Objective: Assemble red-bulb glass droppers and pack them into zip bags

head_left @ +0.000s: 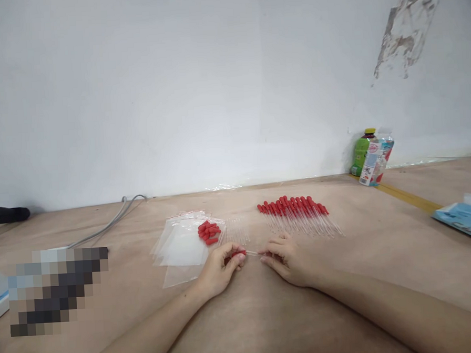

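Note:
My left hand (220, 267) pinches the red rubber bulb (238, 254) of a clear glass dropper. The thin tube (253, 253) of that dropper runs to my right hand (289, 258), whose fingers are closed on its other end. Both hands rest low on the brown table (242, 313). Just beyond my left hand lie loose red bulbs (209, 232) on a pile of clear plastic bags (181, 245), with bare glass tubes (236, 230) beside them. Farther right is a row of several assembled droppers with red bulbs (296, 211).
A green bottle (361, 154) and a snack packet (376, 161) stand against the white wall at the back right. A blue-white pack (464, 218) lies at the right edge. A grey cable (111, 221) runs at the back left, near a blurred-out patch.

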The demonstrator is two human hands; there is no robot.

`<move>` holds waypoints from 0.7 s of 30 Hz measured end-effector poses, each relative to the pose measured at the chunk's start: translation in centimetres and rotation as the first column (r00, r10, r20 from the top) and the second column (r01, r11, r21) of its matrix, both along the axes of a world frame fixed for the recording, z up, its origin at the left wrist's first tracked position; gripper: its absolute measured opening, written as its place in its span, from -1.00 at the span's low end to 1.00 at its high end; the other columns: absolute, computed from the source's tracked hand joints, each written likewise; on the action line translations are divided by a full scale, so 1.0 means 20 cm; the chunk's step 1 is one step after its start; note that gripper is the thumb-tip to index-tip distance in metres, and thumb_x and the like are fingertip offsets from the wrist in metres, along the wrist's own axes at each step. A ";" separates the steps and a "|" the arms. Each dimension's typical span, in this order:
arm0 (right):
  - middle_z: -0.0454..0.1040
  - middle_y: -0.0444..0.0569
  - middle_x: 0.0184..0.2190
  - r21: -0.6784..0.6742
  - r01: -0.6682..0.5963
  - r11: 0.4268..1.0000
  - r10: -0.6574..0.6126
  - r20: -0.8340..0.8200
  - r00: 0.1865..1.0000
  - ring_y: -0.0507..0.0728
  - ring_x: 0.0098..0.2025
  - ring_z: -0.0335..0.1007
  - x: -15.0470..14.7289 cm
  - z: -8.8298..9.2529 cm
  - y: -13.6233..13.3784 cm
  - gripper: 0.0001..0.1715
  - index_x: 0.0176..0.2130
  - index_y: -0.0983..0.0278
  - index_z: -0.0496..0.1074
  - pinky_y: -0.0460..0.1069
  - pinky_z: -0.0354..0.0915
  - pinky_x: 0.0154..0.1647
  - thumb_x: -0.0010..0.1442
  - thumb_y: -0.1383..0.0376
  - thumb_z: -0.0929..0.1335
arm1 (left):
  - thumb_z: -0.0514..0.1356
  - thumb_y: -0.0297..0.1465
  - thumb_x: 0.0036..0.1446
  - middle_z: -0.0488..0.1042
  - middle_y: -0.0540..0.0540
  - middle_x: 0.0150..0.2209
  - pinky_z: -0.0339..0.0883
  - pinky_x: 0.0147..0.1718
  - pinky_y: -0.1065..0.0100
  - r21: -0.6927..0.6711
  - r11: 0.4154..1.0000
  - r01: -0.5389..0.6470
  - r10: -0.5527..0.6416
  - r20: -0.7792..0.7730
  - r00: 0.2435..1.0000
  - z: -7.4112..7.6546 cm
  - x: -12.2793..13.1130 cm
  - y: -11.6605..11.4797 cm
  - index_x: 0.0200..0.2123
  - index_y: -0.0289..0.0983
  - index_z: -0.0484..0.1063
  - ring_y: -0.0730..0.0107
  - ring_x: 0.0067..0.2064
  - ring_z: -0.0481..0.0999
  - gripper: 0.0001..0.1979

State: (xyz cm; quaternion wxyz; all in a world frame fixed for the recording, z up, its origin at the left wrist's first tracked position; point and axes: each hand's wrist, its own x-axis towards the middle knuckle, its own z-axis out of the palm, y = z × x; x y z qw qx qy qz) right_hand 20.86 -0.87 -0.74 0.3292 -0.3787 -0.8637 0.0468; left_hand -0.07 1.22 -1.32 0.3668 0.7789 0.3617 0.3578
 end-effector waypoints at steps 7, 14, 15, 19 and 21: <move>0.38 -0.12 -0.46 -0.027 -0.029 0.999 0.030 0.030 0.999 0.00 -0.41 0.24 0.01 0.00 0.02 -0.80 -0.26 0.20 0.41 -0.03 0.02 -0.29 0.16 0.31 0.22 | 0.04 -0.34 0.13 0.36 -0.01 -0.49 0.23 -0.42 0.45 -0.003 0.999 0.040 -0.040 -0.064 0.997 0.00 -0.01 -0.01 -0.34 -0.32 0.33 0.46 -0.43 0.36 -0.83; 0.40 -0.14 -0.44 -0.057 -0.060 0.997 0.064 0.084 0.994 -0.01 -0.43 0.23 0.01 0.02 0.03 -0.81 -0.32 0.20 0.42 -0.02 -0.01 -0.25 0.16 0.32 0.22 | 0.07 -0.34 0.10 0.36 0.00 -0.53 0.26 -0.44 0.45 -0.082 0.994 0.076 -0.076 0.001 0.997 0.00 -0.01 -0.02 -0.37 -0.34 0.36 0.48 -0.48 0.36 -0.83; 0.41 -0.14 -0.42 -0.053 -0.057 0.997 0.062 0.100 0.993 -0.01 -0.43 0.24 0.01 0.03 0.03 -0.81 -0.32 0.19 0.42 -0.02 -0.02 -0.25 0.16 0.32 0.22 | 0.08 -0.34 0.09 0.37 0.00 -0.53 0.26 -0.44 0.45 -0.086 0.994 0.073 -0.073 -0.002 0.997 0.00 -0.01 -0.02 -0.37 -0.34 0.36 0.48 -0.48 0.37 -0.83; 0.42 -0.10 -0.41 0.034 -0.004 0.999 -0.002 0.166 0.986 0.00 -0.42 0.25 0.00 0.06 0.01 -0.77 -0.31 0.19 0.44 0.00 -0.04 -0.27 0.16 0.33 0.20 | 0.09 -0.31 0.08 0.36 0.01 -0.55 0.26 -0.50 0.47 -0.065 0.998 0.007 -0.011 -0.061 0.998 0.01 0.00 -0.04 -0.38 -0.33 0.38 0.49 -0.51 0.36 -0.80; 0.41 -0.10 -0.41 0.080 0.015 0.997 -0.028 0.175 0.984 0.01 -0.41 0.25 -0.01 0.06 0.00 -0.76 -0.30 0.19 0.43 0.00 -0.05 -0.27 0.17 0.33 0.19 | 0.09 -0.30 0.08 0.35 0.02 -0.57 0.23 -0.54 0.49 -0.026 0.999 -0.025 0.022 -0.105 0.994 0.01 0.01 -0.04 -0.37 -0.33 0.39 0.50 -0.54 0.34 -0.80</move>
